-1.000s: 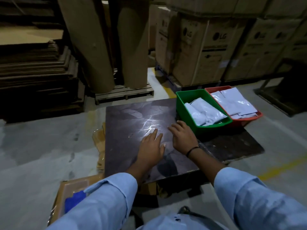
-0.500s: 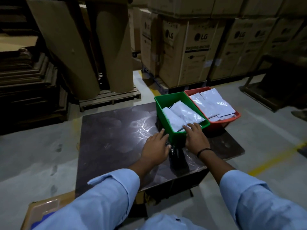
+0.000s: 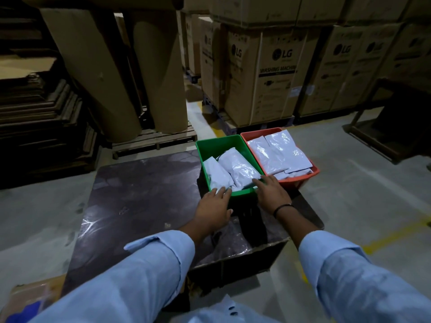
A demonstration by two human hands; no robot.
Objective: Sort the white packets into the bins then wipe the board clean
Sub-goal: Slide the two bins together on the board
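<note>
Grip: left hand (image 3: pixel 214 206) and right hand (image 3: pixel 271 192) both have straight fingers and hold nothing; they only touch.
Left hand: its fingertips lie over the near rim of the green bin (image 3: pixel 242 193). Whether they also touch a packet there, one cannot tell.
Right hand: its fingertips rest on the near right corner of the same bin, just beside the orange bin (image 3: pixel 300 180).
Packets: the packets (image 3: pixel 238 166) lie in the green bin just beyond the fingertips. Others fill the orange bin, beyond the right hand and to its right.
Board: the board (image 3: pixel 140 194) is under both wrists and spreads out to the left of the left hand. No packet shows on it.
Change: one second ago both palms lay flat on the board, short of the green bin. Half a second ago they had reached its near wall. Now the fingertips are on its rim.
Meaning: the sorting seems finished. The hands probably steady or shift the green bin, and the wiping is not yet begun.
Next: a blue thing (image 3: pixel 23 311) lies well apart from the hands, back beside the left elbow. It may be a cloth, but it is too dim to tell. For wiping, one hand must leave the bin and fetch something.
</note>
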